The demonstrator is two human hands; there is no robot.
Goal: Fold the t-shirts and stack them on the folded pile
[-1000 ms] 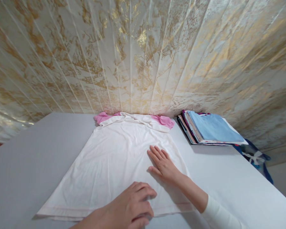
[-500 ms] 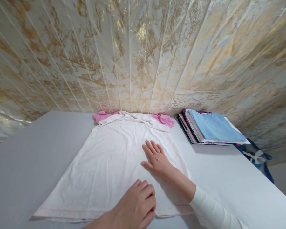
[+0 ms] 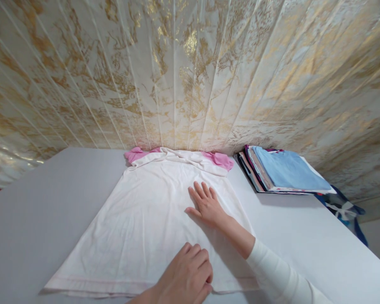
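Observation:
A white T-shirt (image 3: 139,219) with pink sleeves (image 3: 217,160) lies spread on the table, hem toward me. Its collar end is rumpled near the wall. My right hand (image 3: 206,207) rests flat on the right half of the shirt, palm down and fingers spread. Down at the hem, my left hand (image 3: 188,274) is closed, fingers curled over the edge of the cloth. The tips of those fingers and most of the thumb are hidden from view.
To the right stands a stack of folded clothes (image 3: 291,171), a light blue one on top. Dark blue cloth (image 3: 345,211) hangs at the table's right edge. The white table (image 3: 50,219) meets a gold-patterned curtain (image 3: 174,76) at the back.
My right hand has slid slightly up the shirt, away from me. My left hand has shifted a little to the right along the hem. The shirt lies as before.

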